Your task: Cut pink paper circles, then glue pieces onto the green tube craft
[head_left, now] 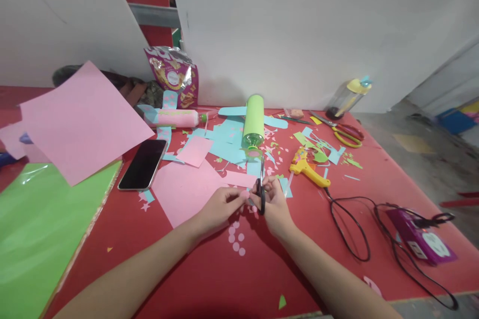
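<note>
Between the thumb and finger of my left hand (219,209) is a small pink paper circle (245,194). My right hand (276,205) is closed around black-handled scissors (261,194), whose blades point away from me. Several cut pink paper dots (235,246) lie on the red table just below my hands. Past the scissors rests a bottle wrapped in green paper (254,119), with blue paper wings (232,111) at its sides. A pink sheet (183,187) is beside my left hand.
On the right are a yellow glue gun (309,169), its black cord (364,244), a purple power box (421,239) and larger scissors (344,134). Leftward lie a phone (143,164), a pink-wrapped bottle (177,118) and a green sheet (48,239). A snack bag (174,75) leans behind.
</note>
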Motion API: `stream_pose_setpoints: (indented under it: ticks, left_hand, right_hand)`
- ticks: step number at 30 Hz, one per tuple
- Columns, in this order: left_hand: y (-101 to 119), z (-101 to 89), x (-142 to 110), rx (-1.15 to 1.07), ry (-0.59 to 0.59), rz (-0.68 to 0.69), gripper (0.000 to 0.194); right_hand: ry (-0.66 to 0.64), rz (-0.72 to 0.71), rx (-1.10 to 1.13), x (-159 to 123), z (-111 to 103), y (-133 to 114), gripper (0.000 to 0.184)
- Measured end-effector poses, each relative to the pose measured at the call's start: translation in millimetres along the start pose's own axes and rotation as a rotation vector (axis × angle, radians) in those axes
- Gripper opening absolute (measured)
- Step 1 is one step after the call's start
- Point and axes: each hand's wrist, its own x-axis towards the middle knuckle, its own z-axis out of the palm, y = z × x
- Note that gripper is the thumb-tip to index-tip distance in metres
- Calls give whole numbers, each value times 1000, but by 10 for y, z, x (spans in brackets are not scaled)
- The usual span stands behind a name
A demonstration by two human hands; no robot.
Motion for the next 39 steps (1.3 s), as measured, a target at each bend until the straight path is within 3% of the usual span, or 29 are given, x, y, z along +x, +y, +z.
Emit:
stream_pose_setpoints:
  ticks: [13, 16, 20, 25, 29, 39]
  left_hand:
    - [-19, 27, -8, 33, -41, -71, 35]
    - [2, -30, -13, 102, -33, -2, 32]
    - [36, -160, 5, 382, -6, 138, 21]
    - [47, -245, 32, 496, -84, 190, 17]
    - [33, -243, 33, 457, -122, 143, 16]
    - [55, -108, 9, 89, 52, 18, 24]
  right_hand:
    - [-27, 16, -17, 4, -3, -3, 41]
    - [-33, 12, -34, 10, -13, -15, 40]
    - [-39, 24, -66, 16, -22, -4, 42]
    - [-115, 67, -97, 1, -20, 36, 40]
    - [-131, 50, -116, -17, -15, 42, 38]
    - [-21, -6, -76, 7, -5, 16, 41]
